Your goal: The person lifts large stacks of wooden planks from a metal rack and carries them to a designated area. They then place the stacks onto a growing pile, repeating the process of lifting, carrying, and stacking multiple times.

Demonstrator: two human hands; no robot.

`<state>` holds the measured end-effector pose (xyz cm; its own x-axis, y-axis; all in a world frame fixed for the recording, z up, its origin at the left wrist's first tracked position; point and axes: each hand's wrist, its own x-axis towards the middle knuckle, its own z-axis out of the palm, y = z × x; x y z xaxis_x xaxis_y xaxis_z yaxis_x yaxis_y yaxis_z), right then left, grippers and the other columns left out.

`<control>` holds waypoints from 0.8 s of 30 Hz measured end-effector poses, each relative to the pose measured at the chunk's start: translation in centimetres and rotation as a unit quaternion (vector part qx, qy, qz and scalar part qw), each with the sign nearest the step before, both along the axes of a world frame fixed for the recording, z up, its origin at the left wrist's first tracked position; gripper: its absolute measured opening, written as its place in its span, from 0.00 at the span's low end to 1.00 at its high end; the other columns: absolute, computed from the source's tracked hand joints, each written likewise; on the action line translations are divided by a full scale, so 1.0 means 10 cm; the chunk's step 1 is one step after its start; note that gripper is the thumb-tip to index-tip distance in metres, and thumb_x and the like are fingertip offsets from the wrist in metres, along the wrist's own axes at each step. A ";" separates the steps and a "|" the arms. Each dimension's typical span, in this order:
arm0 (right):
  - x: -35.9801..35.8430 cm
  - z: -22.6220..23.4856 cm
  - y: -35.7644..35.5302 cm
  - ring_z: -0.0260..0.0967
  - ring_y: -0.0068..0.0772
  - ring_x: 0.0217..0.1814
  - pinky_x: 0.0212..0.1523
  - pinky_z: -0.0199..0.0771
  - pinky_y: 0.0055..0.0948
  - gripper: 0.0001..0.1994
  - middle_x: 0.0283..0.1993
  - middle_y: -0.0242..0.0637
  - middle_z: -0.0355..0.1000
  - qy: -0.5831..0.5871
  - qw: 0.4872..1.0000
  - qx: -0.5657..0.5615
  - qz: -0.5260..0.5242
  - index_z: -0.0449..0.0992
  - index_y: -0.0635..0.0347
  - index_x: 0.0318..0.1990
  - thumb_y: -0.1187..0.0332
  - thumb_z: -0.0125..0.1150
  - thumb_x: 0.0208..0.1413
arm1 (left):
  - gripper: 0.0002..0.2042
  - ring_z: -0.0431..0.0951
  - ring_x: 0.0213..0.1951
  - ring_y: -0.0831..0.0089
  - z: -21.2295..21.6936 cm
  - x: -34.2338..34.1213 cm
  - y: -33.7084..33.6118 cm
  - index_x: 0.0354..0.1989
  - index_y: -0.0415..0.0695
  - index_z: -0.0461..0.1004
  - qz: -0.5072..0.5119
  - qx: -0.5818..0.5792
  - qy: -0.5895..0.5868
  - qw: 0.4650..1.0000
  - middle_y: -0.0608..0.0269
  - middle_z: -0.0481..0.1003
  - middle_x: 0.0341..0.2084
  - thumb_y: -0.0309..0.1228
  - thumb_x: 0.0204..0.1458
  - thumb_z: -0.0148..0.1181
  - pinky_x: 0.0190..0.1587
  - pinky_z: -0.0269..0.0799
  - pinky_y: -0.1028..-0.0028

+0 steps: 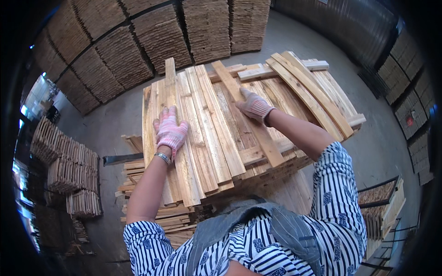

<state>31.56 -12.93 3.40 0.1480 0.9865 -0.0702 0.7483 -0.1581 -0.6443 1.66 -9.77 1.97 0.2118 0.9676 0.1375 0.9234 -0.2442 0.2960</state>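
While the left hand (pixel 171 129) lies flat, fingers spread, on 1 board (pixel 170 83) at the left, probably steadying it, the right hand (pixel 254 106) clasps 1 plank (pixel 266 140) slanting across the stack's (pixel 211 133) middle, seemingly controlling its angle.

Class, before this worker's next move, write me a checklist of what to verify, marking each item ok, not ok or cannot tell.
1. Both hands gloved: ok; the left hand and right hand are covered.
2. Left hand placed on wood: ok; it lies palm down on a long board.
3. Right hand's grip secure: cannot tell; it is on a slanted board, but the underside is hidden.
4. Wrists free of jewellery: not ok; a shiny band sits just behind the left glove.
5. Board ends level: not ok; the long board's far end sticks out past its neighbours.
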 end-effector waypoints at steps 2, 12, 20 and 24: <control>-0.24 -0.38 0.10 0.76 0.54 0.46 0.49 0.77 0.46 0.26 0.45 0.61 0.75 -0.005 0.998 0.068 -0.008 0.63 0.68 0.63 0.64 0.51 0.60 | 0.36 0.47 0.74 0.58 0.00 -0.05 -0.02 0.71 0.42 0.56 0.008 -0.019 0.002 1.000 0.45 0.53 0.72 0.47 0.55 0.50 0.74 0.32 0.57; 0.54 0.51 -0.42 0.46 0.60 0.76 0.71 0.57 0.47 0.46 0.73 0.63 0.49 -0.290 0.955 0.059 -0.024 0.52 0.64 0.72 0.50 0.65 0.50 | 0.35 0.46 0.75 0.60 -0.02 -0.09 0.03 0.72 0.44 0.55 0.029 -0.018 -0.021 0.999 0.49 0.52 0.72 0.46 0.57 0.52 0.75 0.31 0.59; 1.82 0.30 -0.46 0.61 0.56 0.68 0.57 0.68 0.61 0.28 0.67 0.48 0.59 -0.422 0.879 -0.105 -0.194 0.58 0.40 0.70 0.60 0.55 0.62 | 0.35 0.47 0.74 0.59 -0.01 -0.03 0.06 0.71 0.43 0.55 0.015 -0.017 0.000 1.000 0.48 0.51 0.73 0.45 0.56 0.52 0.75 0.32 0.60; 1.87 0.59 -0.37 0.66 0.60 0.63 0.61 0.68 0.47 0.35 0.65 0.60 0.61 -0.321 0.926 -0.158 -0.121 0.56 0.45 0.72 0.56 0.59 0.56 | 0.35 0.48 0.74 0.59 -0.01 0.03 0.00 0.71 0.44 0.56 0.025 -0.021 -0.002 0.999 0.49 0.52 0.72 0.45 0.56 0.52 0.75 0.33 0.60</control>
